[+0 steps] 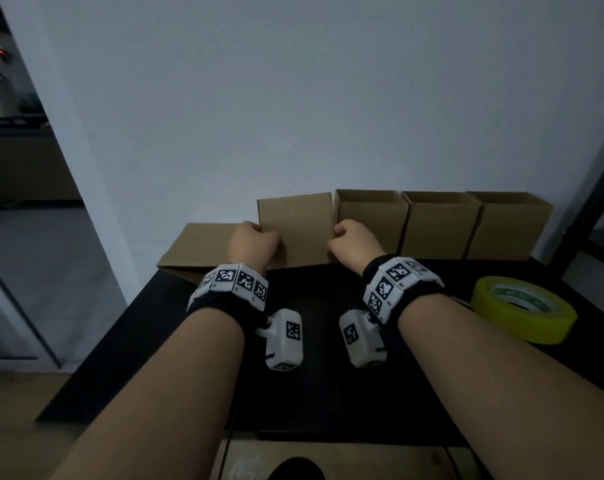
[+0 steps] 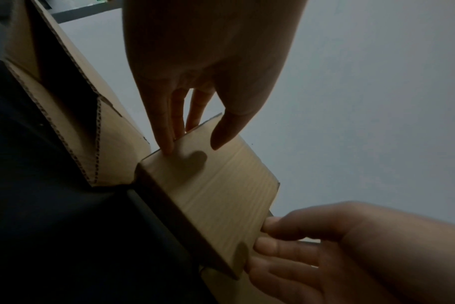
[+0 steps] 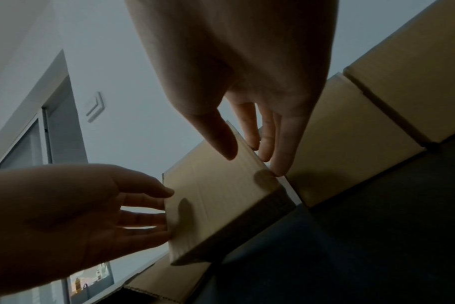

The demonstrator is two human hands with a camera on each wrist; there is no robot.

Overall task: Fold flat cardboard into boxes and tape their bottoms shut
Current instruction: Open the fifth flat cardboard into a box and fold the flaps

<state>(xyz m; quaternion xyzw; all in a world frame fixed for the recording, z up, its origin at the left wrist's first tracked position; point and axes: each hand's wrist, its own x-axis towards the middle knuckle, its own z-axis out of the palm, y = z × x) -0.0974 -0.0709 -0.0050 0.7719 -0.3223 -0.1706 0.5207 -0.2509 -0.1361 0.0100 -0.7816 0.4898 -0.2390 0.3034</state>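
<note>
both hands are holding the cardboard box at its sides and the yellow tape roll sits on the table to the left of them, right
Not quite: the yellow roll of tape lies on the black table to the right of the hands, as the head view shows. The left hand and right hand do hold the brown cardboard box at its sides.

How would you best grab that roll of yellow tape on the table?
The yellow tape roll lies flat on the table, hole upward, to the right of the right hand. Come from above with that hand, fingers in the hole and thumb on the outer wall.

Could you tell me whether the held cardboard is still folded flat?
Opened up: the held cardboard shows a second face turning the corner.
</note>
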